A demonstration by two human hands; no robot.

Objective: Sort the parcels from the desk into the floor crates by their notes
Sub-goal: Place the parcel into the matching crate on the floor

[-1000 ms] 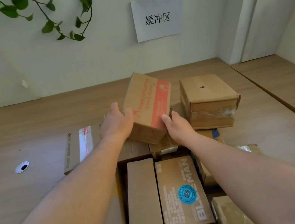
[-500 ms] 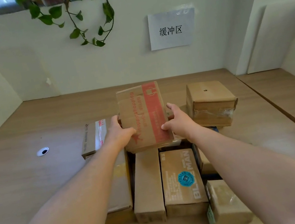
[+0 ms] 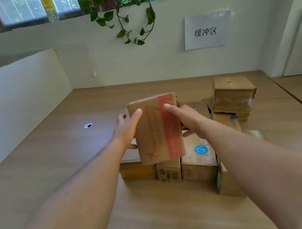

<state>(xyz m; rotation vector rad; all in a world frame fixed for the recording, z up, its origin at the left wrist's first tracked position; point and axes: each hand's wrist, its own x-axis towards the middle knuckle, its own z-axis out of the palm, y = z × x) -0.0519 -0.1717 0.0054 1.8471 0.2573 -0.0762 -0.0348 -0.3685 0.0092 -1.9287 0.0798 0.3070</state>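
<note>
Both hands hold a brown cardboard parcel with a red band in the air above a heap of parcels on the wooden desk. My left hand grips its left side, thumb lying on the top face. My right hand grips the right side, thumb on the red band. Below it lies a parcel with a round blue sticker. Two brown parcels are stacked at the right. No floor crates are in view.
A white divider walls the desk's left side. A cable hole sits in the desk left of the heap. A paper sign hangs on the back wall, with a trailing plant below the window.
The parcel has been lifted off the heap and turned so its printed face points at me. The camera has tilted up and back, bringing the window and left divider into view.
</note>
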